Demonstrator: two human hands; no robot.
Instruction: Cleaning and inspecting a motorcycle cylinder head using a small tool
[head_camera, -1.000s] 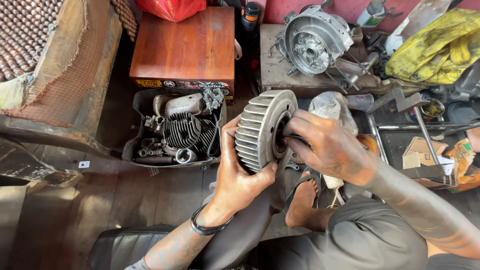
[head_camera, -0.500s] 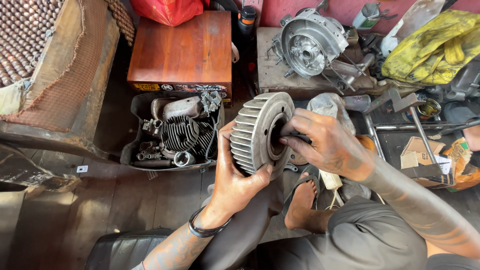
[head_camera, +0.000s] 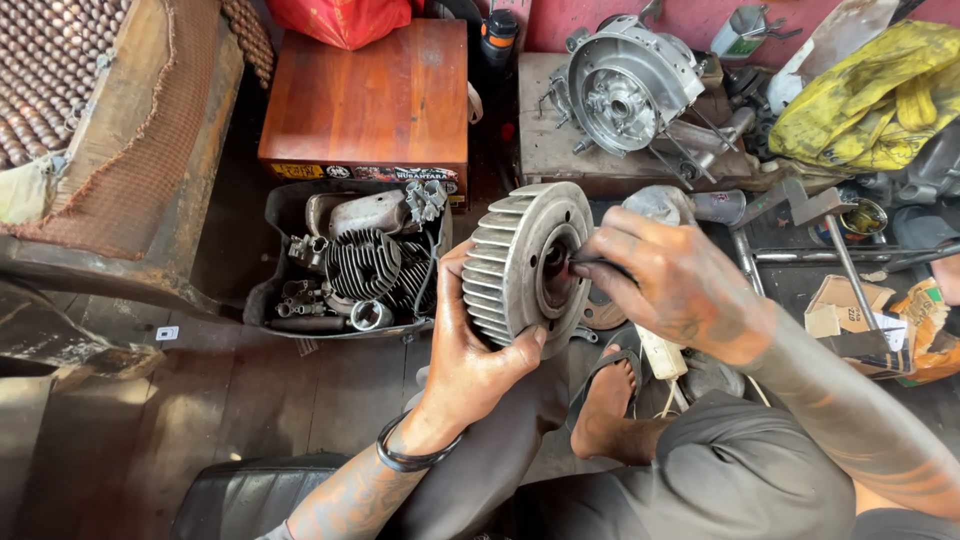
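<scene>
Finned flywheel (head_camera: 525, 262) perhaps slightly more face-up, right hand (head_camera: 670, 285) fingertips deeper inside.

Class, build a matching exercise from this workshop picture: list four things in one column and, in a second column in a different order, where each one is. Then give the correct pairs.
Things
1. finned metal wheel
2. engine casing
3. black tray of engine parts
4. yellow cloth

Places
A. far right, at the top of the view
B. on the floor in front of the red-brown wooden box
C. held by the left hand, the right hand at its hub
D. on the wooden block by the red wall

Pairs: 1-C, 2-D, 3-B, 4-A
</scene>
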